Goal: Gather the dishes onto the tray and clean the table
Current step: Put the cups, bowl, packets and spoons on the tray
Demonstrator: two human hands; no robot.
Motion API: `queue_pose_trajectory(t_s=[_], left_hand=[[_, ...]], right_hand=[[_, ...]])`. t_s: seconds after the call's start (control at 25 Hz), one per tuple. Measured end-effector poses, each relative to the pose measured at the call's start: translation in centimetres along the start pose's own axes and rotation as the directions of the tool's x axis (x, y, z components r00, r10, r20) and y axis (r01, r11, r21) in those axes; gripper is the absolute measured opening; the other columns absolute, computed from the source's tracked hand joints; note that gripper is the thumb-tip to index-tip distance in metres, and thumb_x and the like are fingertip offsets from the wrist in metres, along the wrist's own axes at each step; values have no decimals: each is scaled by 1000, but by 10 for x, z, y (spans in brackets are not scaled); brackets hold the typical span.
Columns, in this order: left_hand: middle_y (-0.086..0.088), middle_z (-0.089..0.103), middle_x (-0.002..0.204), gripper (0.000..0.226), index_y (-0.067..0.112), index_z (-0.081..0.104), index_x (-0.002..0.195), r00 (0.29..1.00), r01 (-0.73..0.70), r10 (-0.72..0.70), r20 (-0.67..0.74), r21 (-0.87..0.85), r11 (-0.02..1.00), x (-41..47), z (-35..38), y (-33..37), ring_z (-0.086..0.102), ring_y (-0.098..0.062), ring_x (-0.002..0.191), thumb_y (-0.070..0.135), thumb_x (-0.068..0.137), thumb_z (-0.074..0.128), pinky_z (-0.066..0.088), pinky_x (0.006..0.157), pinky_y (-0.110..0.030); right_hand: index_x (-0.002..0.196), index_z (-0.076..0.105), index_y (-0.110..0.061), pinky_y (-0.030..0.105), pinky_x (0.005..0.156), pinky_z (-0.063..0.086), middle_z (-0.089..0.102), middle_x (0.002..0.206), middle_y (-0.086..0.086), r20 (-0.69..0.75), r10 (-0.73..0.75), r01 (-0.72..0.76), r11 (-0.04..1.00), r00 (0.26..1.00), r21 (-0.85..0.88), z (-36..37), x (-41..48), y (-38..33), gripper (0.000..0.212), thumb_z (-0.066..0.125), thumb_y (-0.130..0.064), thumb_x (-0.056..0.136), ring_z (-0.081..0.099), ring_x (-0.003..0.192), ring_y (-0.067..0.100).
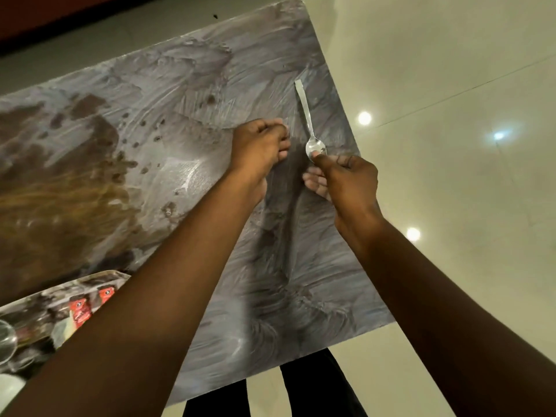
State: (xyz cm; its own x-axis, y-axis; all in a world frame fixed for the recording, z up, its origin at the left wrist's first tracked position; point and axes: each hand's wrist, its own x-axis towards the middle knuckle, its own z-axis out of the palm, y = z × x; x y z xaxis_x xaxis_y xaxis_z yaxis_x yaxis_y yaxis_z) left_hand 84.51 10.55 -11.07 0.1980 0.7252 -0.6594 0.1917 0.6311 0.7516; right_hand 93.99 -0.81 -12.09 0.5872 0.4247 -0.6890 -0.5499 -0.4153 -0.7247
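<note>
A metal spoon (305,112) lies over the far right part of the grey-brown marbled table (168,94), its handle pointing away from me. My right hand (346,179) pinches the spoon's bowl between thumb and finger near the table's right edge. Whether the spoon still rests on the table I cannot tell. Just to the left of the bowl, my left hand (258,149) hovers with its fingers bunched together, and nothing shows in them. The tray (90,282) sits at the near left, partly hidden under my left forearm.
The tray holds red sachets (78,311), a clear glass (6,341) and something white (9,386) at the frame's edge. Brown smears (60,191) cover the table's left half. A glossy cream floor (451,85) lies beyond the right edge. My dark-trousered legs (316,386) stand at the near edge.
</note>
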Motion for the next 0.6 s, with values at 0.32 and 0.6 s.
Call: queue_pose_trajectory(t_s=[0.32,0.6], left_hand=[[-15,81,98,10,7,76,102,995,-72,68,-79,-51,996,-8,-15,1,79,-27,90,6,103,66,66,77,-30],[-15,77,83,8,0,75,99,942,-208,109,-316,-299,931,-117,-138,-43,76,-30,79,8,100,72,67,73,-34]], right_hand=[[114,73,7,29,72,68,81,97,23,93,-53,63,992,994,-112,15,-15,0,20,76,-3,97,83,83,28],[109,77,0,22,61,61,82,84,16,325,-69,159,953,943,-257,47,-109,48,14,78,-6,97,77,67,16]])
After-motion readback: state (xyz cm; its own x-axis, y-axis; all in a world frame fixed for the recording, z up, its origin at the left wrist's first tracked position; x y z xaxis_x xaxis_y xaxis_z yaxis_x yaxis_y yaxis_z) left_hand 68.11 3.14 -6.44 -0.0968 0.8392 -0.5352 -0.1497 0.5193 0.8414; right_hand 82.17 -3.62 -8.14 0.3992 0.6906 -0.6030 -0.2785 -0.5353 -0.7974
